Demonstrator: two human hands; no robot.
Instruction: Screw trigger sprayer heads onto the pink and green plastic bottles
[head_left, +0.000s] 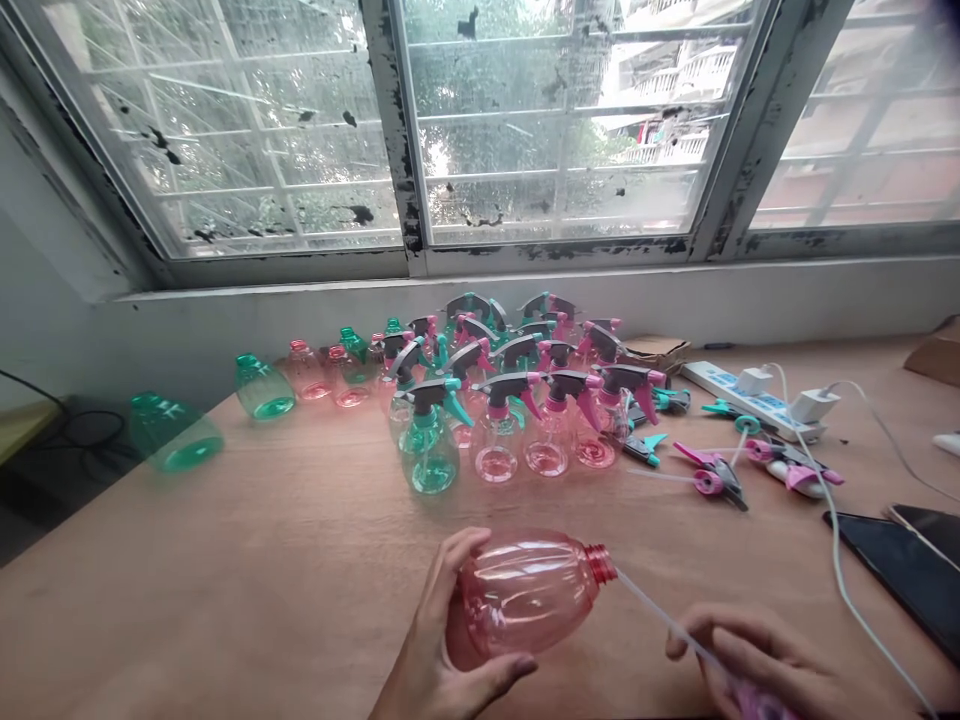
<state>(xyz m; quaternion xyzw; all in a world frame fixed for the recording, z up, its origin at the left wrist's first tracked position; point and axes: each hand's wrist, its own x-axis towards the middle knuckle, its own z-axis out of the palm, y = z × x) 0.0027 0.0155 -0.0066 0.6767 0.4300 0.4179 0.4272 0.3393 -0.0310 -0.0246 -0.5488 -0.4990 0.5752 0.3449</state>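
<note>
While clamped sideways in left hand [439, 645]: pink bottle [525, 590], empty, dip tube [660, 618] at its neck. Right hand [761, 655] pinched shut on sprayer head [754, 702]. Capped bottles [499, 435] behind, empty too.

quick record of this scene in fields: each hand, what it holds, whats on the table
left hand: grips pink bottle, on its side, uncapped
right hand: holds pink trigger head, partly out of view; its dip tube reaches the bottle's neck
behind: assembled spray bottles in rows
far left: green empty bottles
right: loose trigger heads, power strip
surface: wooden table
</note>
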